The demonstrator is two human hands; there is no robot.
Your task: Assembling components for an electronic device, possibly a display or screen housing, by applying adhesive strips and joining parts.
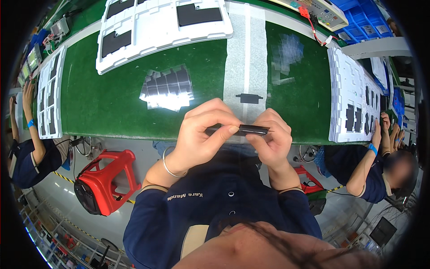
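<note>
A dark, thin black flat piece [251, 129] is held level above the table's near edge, pinched from both ends. My left hand [208, 130] closes on its left end with thumb on top. The right hand [274, 136] grips the other end between thumb and curled fingers. Part of the piece is hidden behind my fingers, and its exact kind cannot be made out. Just beyond, a small black cutout with side tabs [249, 98] lies on a white strip [235, 58] across the green table. To the left rest overlapping glossy sheets with dark rectangles [168, 85].
A white tray [152, 28] with black notched pieces sits at the far left. Clear film sheets [289, 51] lie right of the strip. White trays stand at both sides, near co-workers' hands [27, 96]. An instrument box [320, 12] with red leads and a red stool [109, 179] also show.
</note>
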